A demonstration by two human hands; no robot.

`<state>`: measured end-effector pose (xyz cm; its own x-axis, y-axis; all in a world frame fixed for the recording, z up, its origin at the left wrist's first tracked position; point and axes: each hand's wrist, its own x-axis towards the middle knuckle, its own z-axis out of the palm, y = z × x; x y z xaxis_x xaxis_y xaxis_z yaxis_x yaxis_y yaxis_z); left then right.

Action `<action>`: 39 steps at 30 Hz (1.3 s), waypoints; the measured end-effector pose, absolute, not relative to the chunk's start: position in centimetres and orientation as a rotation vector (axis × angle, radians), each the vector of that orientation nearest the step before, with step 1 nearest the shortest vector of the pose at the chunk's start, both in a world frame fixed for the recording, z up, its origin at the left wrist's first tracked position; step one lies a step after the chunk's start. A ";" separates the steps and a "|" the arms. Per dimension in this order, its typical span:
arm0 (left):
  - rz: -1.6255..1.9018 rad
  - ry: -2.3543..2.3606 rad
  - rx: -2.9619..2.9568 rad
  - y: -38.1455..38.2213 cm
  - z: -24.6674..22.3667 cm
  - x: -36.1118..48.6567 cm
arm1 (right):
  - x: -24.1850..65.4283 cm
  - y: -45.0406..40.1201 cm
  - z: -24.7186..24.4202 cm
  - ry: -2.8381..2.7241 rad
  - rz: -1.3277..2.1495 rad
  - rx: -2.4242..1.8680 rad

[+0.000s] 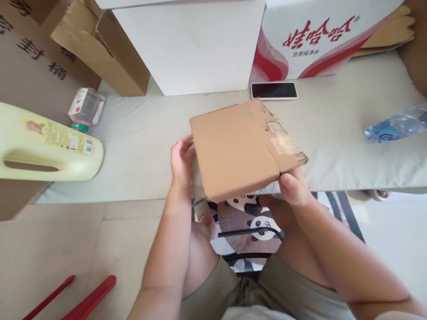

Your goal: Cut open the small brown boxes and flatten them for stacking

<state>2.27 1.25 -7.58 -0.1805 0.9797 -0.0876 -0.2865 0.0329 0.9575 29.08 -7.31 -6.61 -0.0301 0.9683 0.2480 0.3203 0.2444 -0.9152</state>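
Note:
A brown cardboard box [233, 153] is held up, tilted, over the front edge of the cloth-covered surface. Its right end is ragged, with torn paper and a lighter scuffed patch. My left hand [182, 161] grips the left side, fingers partly hidden behind the cardboard. At the lower right corner my right hand [294, 186] has its thumb against the edge, the other fingers out of sight underneath. Beyond the box lies a phone [274, 90], screen up.
White cartons [196, 49] and a red-and-white printed carton [300, 44] stand behind. To the left are a yellow jug [50, 142], a clear plastic jar [86, 106] and an opened cardboard box [123, 58]. A water bottle [396, 124] lies right. Red bars [90, 298] show lower left.

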 end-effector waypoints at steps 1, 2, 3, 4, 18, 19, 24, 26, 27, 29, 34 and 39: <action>1.422 1.181 0.842 1.3 -7.8 2.2 | 29.0 -7.4 -6.5 -1.514 0.845 -1.265; 1.417 1.207 0.827 1.3 -7.9 2.1 | 28.8 -7.4 -6.3 -1.486 0.843 -1.279; 1.407 1.232 0.817 1.4 -8.0 2.1 | 28.7 -7.5 -6.1 -1.462 0.830 -1.310; 1.391 1.253 0.819 1.4 -8.1 2.1 | 28.5 -7.5 -5.9 -1.440 0.819 -1.343; 1.258 1.153 0.942 1.1 -8.0 3.1 | 27.9 -6.6 -4.8 -1.422 0.762 -1.475; 1.265 1.114 0.954 1.0 -8.0 3.3 | 27.8 -6.5 -4.9 -1.410 0.781 -1.482; 1.298 1.013 0.849 1.1 -7.4 3.6 | 27.8 -6.5 -5.9 -1.329 0.835 -1.490; 1.326 0.987 0.808 1.3 -6.9 3.4 | 27.9 -6.5 -6.2 -1.312 0.824 -1.502; 1.343 0.981 0.796 1.3 -6.6 3.3 | 27.9 -6.6 -6.2 -1.310 0.819 -1.503; 1.373 0.983 0.780 1.3 -5.9 3.3 | 27.9 -6.6 -6.2 -1.323 0.815 -1.490; 1.529 0.942 0.731 0.7 -4.9 3.5 | 27.7 -6.6 -6.0 -1.356 0.811 -1.506; 1.362 0.994 0.764 0.4 -5.7 3.6 | 27.4 -6.5 -5.9 -1.349 0.786 -1.529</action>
